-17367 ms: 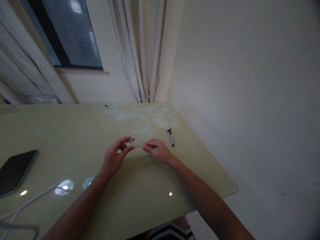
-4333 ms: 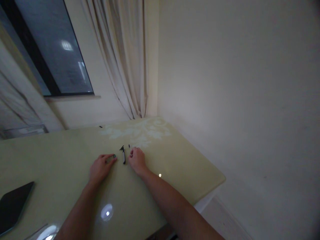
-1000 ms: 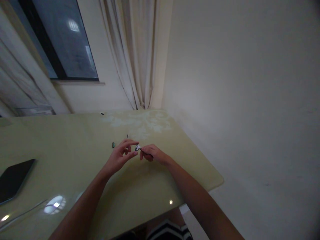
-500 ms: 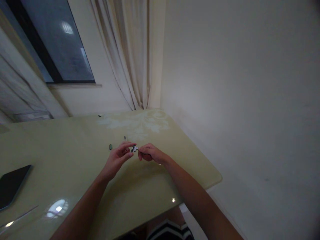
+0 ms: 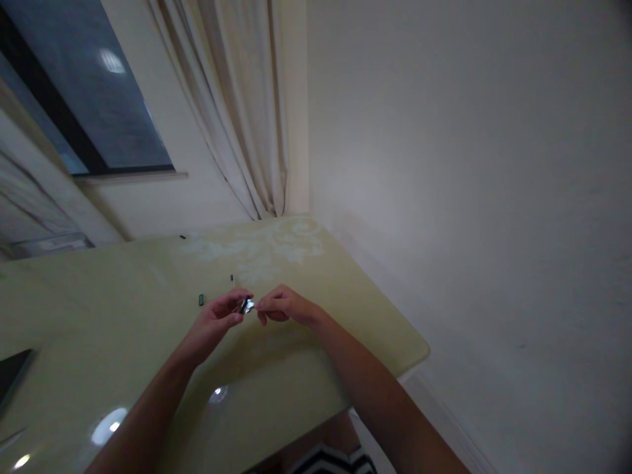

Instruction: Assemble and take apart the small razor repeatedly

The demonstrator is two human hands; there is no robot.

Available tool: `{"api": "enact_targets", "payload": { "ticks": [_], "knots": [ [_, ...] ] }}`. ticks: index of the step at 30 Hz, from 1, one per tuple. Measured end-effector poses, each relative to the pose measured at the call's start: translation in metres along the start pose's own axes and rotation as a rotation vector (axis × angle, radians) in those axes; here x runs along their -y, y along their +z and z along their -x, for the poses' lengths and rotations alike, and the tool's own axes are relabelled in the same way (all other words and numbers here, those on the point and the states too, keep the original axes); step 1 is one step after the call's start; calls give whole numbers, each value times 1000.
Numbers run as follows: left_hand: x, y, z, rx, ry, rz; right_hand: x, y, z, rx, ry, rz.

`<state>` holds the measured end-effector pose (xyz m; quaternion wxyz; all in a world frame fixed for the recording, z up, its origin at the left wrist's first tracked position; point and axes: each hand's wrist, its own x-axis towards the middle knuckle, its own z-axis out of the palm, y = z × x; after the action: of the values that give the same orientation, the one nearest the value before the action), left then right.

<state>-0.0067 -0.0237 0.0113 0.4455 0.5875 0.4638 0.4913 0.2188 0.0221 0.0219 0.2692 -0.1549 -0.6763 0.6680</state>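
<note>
My left hand (image 5: 210,324) pinches a small silver-and-black object (image 5: 247,305) between thumb and fingers, a little above the table. From the other side, my right hand (image 5: 286,305) closes its thumb and forefinger on the object's right end. The silver part catches the light, and its exact kind is too small to make out. Beyond my left hand lies a short stick-like piece (image 5: 232,278) with a dark tip. A small dark green rectangular piece (image 5: 201,299) rests to the left of it.
A glossy, pale yellow-green table (image 5: 365,316) with a white floral pattern stands against the wall. Farther back on it lies a tiny dark piece (image 5: 182,237). A flat dark device (image 5: 14,374) is cut off at the left edge. Curtains (image 5: 232,99) hang behind the table.
The view has shifted slightly to the right. Both hands still hold the small object, which has turned, showing more of its shiny side. The left fingers have drawn in closer around it.
</note>
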Motion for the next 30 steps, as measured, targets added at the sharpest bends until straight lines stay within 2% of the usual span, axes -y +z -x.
{"api": "enact_targets", "payload": {
  "ticks": [6, 9, 12, 14, 16, 19, 22, 26, 30],
  "knots": [
    [-2, -3, 5, 34, -20, 74, 0, 1, 1, 47, 2, 20],
    [-1, -7, 8, 2, -15, 106, -4, -1, -1, -2, -6, -8],
    [0, -8, 7, -49, -6, 17, -8, -5, -4, -61, -32, -62],
    [-1, -3, 1, -39, 15, -122, -10, -9, -7, -118, -61, -119],
    [-2, 7, -13, 7, 53, -304, -12, -14, -9, -252, -98, -205],
    [3, 32, -47, 94, 135, -543, -15, -25, -12, -523, -165, -336],
    [15, 59, -87, 96, 94, -692, -18, -39, -12, -708, -225, -431],
    [34, 83, -128, 78, 29, -715, -19, -53, -8, -840, -234, -518],
    [46, 91, -138, 90, -30, -719, -19, -55, -4, -866, -225, -565]
  ]
}}
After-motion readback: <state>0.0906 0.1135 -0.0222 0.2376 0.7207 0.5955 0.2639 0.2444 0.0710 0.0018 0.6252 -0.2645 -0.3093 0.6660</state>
